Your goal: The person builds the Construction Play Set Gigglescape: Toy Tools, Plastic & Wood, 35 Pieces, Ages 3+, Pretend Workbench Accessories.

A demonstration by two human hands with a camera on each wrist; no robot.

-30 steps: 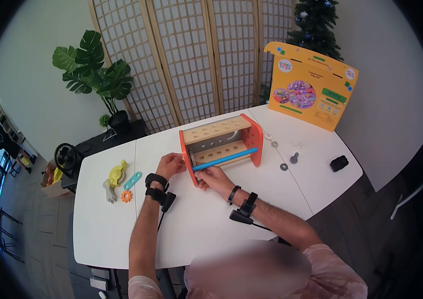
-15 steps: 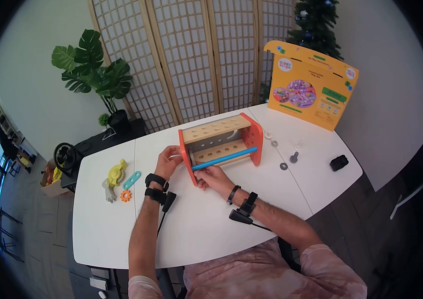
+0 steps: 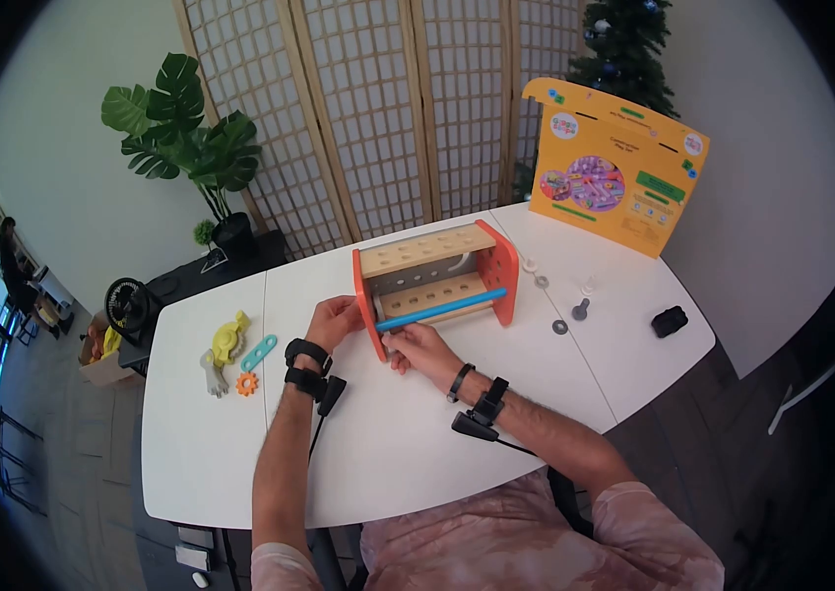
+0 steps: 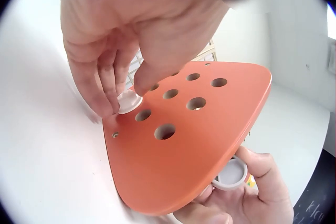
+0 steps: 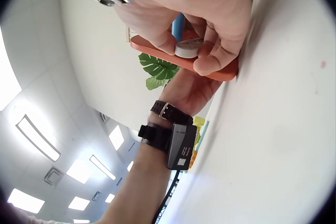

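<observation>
A toy toolbox with holed wooden shelves [image 3: 427, 254], a blue bar [image 3: 442, 311] and orange-red side panels [image 4: 178, 145] stands mid-table. At the outer face of its left panel, my left hand [image 3: 334, 322] pinches a white round piece [image 4: 130, 102] between thumb and fingers, low by the row of holes. On the panel's inner side, under the blue bar's end, my right hand [image 3: 421, 353] pinches a light grey round piece with a raised rim [image 4: 231, 174]. Whether the two pieces join through a hole I cannot tell.
Left on the table lie a yellow toy piece [image 3: 230, 340], a grey claw-like piece [image 3: 214, 376], a teal holed strip [image 3: 259, 353] and an orange gear [image 3: 246, 384]. To the right are a grey bolt [image 3: 580, 309], a washer [image 3: 559, 327], a black object [image 3: 670, 323] and a yellow box [image 3: 614, 167].
My left hand's fingers shift slightly along the outer face of the left panel. My right hand keeps its place inside the panel. The toolbox stays nearly still.
</observation>
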